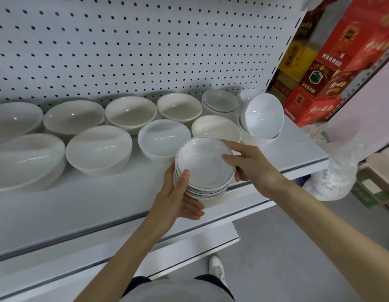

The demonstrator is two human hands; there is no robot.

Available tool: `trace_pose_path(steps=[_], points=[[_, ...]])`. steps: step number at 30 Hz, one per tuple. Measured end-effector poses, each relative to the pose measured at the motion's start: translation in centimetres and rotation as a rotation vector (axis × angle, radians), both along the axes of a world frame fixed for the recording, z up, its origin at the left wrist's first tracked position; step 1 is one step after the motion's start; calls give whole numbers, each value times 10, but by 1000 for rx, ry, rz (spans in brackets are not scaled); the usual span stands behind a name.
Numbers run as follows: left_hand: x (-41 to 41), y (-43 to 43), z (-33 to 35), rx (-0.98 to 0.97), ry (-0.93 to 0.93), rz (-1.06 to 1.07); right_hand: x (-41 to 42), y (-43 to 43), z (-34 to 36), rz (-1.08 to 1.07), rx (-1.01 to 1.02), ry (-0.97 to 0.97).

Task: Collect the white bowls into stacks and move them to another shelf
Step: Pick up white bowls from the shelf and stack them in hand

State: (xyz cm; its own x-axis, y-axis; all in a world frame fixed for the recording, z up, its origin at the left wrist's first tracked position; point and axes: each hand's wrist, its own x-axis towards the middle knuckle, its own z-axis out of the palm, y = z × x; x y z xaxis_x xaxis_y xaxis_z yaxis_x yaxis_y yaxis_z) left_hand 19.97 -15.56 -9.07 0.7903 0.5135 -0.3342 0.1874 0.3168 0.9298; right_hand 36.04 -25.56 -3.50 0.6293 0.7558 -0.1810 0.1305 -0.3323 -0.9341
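A stack of small white bowls with thin dark rims is held over the front part of the white shelf. My left hand cups the stack from below, thumb on its near rim. My right hand grips the stack's right rim. Several larger white bowls stand on the shelf in two rows, such as one at the front and one behind. At the right a tilted white bowl leans on others, beside a short rimmed stack.
A white pegboard backs the shelf. A lower shelf juts out below. Red and yellow boxes are piled at the right, with a white plastic bag on the grey floor. My shoe is near the shelf base.
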Motion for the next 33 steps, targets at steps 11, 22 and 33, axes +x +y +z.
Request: trace_pose_path(steps=[11, 22, 33], points=[[-2, 0, 1, 26, 5, 1, 3, 0, -2, 19, -51, -13], [-1, 14, 17, 174, 151, -38, 26, -3, -2, 145, -165, -318], [13, 22, 32, 51, 367, -149, 108, 53, 63, 376, -228, -840]])
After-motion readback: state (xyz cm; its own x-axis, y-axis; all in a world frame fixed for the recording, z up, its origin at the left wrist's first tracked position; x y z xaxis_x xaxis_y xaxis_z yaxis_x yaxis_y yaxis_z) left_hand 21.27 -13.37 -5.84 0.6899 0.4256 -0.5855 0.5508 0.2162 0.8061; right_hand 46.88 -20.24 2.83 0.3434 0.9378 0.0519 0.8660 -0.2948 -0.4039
